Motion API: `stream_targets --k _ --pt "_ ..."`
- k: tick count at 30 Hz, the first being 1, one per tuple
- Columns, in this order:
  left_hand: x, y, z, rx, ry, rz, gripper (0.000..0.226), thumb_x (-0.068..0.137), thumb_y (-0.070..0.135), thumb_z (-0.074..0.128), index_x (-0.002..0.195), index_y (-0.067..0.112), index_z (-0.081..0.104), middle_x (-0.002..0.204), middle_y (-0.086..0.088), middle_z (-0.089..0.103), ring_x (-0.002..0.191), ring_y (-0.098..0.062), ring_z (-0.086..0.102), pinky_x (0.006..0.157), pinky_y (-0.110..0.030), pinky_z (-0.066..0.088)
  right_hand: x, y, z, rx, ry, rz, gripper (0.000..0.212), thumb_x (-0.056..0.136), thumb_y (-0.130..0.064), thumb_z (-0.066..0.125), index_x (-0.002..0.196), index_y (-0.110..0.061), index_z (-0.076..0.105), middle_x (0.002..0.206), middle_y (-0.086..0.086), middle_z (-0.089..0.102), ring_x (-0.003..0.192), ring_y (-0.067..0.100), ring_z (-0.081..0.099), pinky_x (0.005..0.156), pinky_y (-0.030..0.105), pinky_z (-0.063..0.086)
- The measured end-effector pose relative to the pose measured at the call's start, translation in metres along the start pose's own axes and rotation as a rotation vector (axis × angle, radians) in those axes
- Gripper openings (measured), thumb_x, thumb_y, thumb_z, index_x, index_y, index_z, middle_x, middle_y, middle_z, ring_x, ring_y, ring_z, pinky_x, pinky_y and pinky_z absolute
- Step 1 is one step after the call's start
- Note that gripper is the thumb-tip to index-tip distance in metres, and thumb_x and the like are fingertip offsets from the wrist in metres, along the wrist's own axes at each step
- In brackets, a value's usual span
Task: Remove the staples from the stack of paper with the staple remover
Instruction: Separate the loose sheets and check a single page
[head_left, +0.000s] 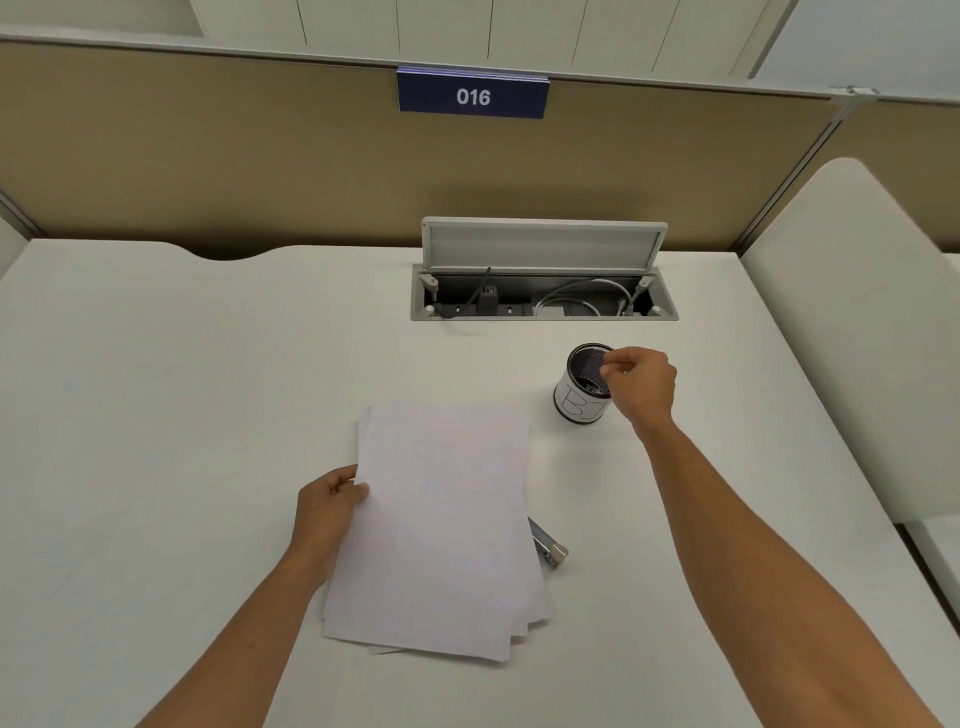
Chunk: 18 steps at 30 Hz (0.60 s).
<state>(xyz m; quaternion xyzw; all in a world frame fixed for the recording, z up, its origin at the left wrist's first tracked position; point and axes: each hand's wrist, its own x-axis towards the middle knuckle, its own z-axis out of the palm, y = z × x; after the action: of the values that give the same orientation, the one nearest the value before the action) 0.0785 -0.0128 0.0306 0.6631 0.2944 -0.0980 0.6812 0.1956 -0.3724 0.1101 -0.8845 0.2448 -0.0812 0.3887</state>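
Note:
A stack of white paper (441, 525) lies on the white desk, its sheets slightly fanned at the bottom right. My left hand (327, 506) grips the stack's left edge, thumb on top. A metal staple remover (549, 545) lies on the desk, partly hidden under the stack's right edge. My right hand (641, 384) hovers over the rim of a small black mesh cup (576, 400) with a white label, fingertips pinched together above its opening. Whether a staple sits between those fingertips is too small to tell.
An open cable hatch (543, 291) with plugs and cords is sunk into the desk behind the cup. A tan partition with a blue "016" sign (472, 96) closes the back. A white side panel (852, 332) rises at the right.

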Motion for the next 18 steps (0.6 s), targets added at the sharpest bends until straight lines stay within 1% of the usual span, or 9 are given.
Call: stream_targets --k 3,6,8,10,12,13,16,18 --pt "0.002 -0.002 -0.001 0.01 0.008 0.007 0.026 0.087 -0.002 0.059 0.098 0.018 0.073 0.1 -0.007 0.074 0.095 -0.029 0.069 0.092 -0.045 0.054 -0.003 0.0 -0.001 0.06 0.014 0.021 0.011 0.078 -0.011 0.072 0.089 -0.014 0.073 0.081 0.003 0.074 0.083 0.02 0.069 0.082 0.037 0.056" --pt "0.003 -0.004 -0.002 0.012 0.012 0.004 0.027 0.087 -0.002 0.06 0.095 0.02 0.073 0.1 -0.007 0.074 0.094 -0.029 0.069 0.091 -0.044 0.054 -0.012 -0.003 -0.002 0.076 0.099 -0.006 0.001 0.08 -0.02 0.07 0.08 -0.02 0.07 0.075 -0.004 0.068 0.077 0.015 0.065 0.075 0.031 0.054" --pt "0.003 -0.005 -0.002 0.014 0.017 -0.003 0.026 0.086 -0.001 0.059 0.093 0.02 0.073 0.098 -0.006 0.074 0.093 -0.028 0.069 0.088 -0.044 0.055 -0.027 -0.007 0.001 0.144 0.135 -0.055 0.003 0.08 -0.022 0.069 0.077 -0.021 0.068 0.073 -0.006 0.067 0.071 0.01 0.062 0.073 0.03 0.053" --pt "0.004 -0.007 -0.002 0.027 0.03 -0.007 0.024 0.085 0.0 0.059 0.093 0.019 0.072 0.099 -0.006 0.074 0.09 -0.027 0.069 0.084 -0.042 0.056 -0.051 -0.007 0.01 0.209 0.106 -0.115 0.004 0.081 -0.022 0.069 0.077 -0.022 0.068 0.072 -0.006 0.068 0.067 0.004 0.06 0.072 0.029 0.053" --pt "0.005 -0.007 -0.002 0.033 0.048 -0.017 0.022 0.084 0.001 0.059 0.094 0.018 0.07 0.099 -0.007 0.073 0.085 -0.024 0.069 0.076 -0.037 0.056 -0.078 0.001 0.025 0.164 -0.006 -0.155 0.003 0.082 -0.022 0.069 0.08 -0.023 0.068 0.076 -0.006 0.068 0.067 0.001 0.058 0.073 0.031 0.051" --pt "0.006 -0.006 -0.002 0.027 0.056 -0.026 0.021 0.084 0.002 0.058 0.094 0.018 0.069 0.099 -0.007 0.073 0.083 -0.022 0.068 0.072 -0.034 0.054 -0.091 0.006 0.034 0.105 -0.099 -0.154 0.003 0.083 -0.024 0.069 0.085 -0.022 0.069 0.081 -0.006 0.068 0.072 0.005 0.059 0.075 0.032 0.051" --pt "0.006 -0.004 -0.004 0.005 0.044 -0.045 0.019 0.084 0.007 0.061 0.096 0.02 0.064 0.099 -0.005 0.071 0.076 -0.02 0.067 0.067 -0.032 0.052 -0.122 0.021 0.058 -0.131 -0.399 -0.104 0.031 0.085 -0.034 0.067 0.113 -0.019 0.065 0.107 0.001 0.066 0.101 0.019 0.059 0.089 0.036 0.047" --pt "0.004 -0.004 -0.006 0.023 0.0 -0.035 0.022 0.085 0.011 0.067 0.103 0.021 0.06 0.102 -0.005 0.071 0.079 -0.021 0.07 0.068 -0.033 0.053 -0.133 0.025 0.067 -0.253 -0.517 -0.083 0.046 0.087 -0.039 0.064 0.126 -0.018 0.057 0.122 0.004 0.062 0.115 0.024 0.055 0.097 0.039 0.044"
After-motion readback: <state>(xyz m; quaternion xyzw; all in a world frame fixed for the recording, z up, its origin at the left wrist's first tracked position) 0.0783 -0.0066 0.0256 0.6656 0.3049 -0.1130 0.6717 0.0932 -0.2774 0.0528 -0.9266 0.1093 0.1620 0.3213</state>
